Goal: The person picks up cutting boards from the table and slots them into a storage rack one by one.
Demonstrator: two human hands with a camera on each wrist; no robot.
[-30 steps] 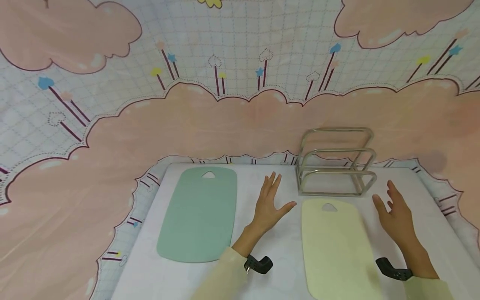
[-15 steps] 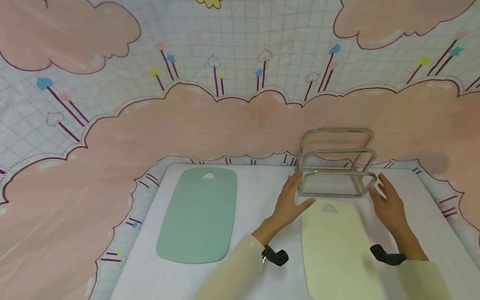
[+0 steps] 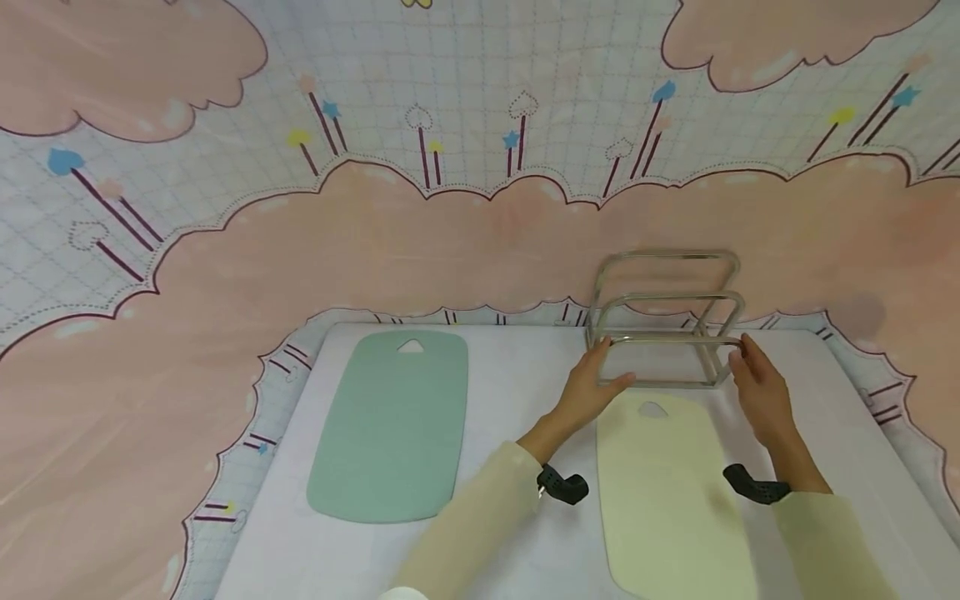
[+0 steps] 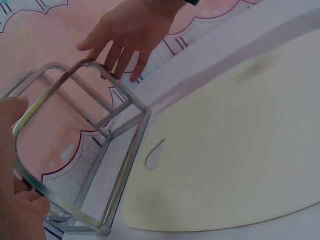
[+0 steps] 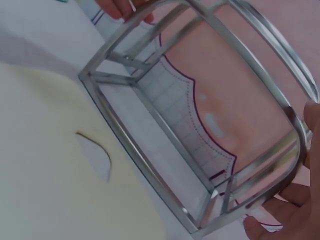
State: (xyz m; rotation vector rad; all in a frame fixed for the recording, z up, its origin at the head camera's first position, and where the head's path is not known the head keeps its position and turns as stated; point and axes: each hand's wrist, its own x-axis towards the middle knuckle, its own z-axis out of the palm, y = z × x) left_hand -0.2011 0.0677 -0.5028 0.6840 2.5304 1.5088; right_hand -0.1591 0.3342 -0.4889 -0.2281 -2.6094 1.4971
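Observation:
A silver metal rack [image 3: 667, 385] with upright rounded loops stands near the far edge of the white table. My left hand [image 3: 581, 400] holds its left side, the fingers behind the front loop and the thumb in front. On the opposite side my right hand [image 3: 765, 396] grips the front loop; in the right wrist view its thumb and fingers [image 5: 285, 207] lie around the bar. Just in front of the rack lies a pale yellow cutting board [image 3: 667, 492] with a handle hole. Left of my left arm, a green cutting board [image 3: 390, 429] lies flat.
The white tabletop [image 3: 532, 358] shows between the two boards. Behind it hangs a pink and white patterned cloth [image 3: 450, 250], which also surrounds the table's sides. Both wrists wear black bands [image 3: 562, 485].
Both hands have moved in toward the rack from either side and now hold it. The rack and both boards have stayed in place; the head view has shifted slightly.

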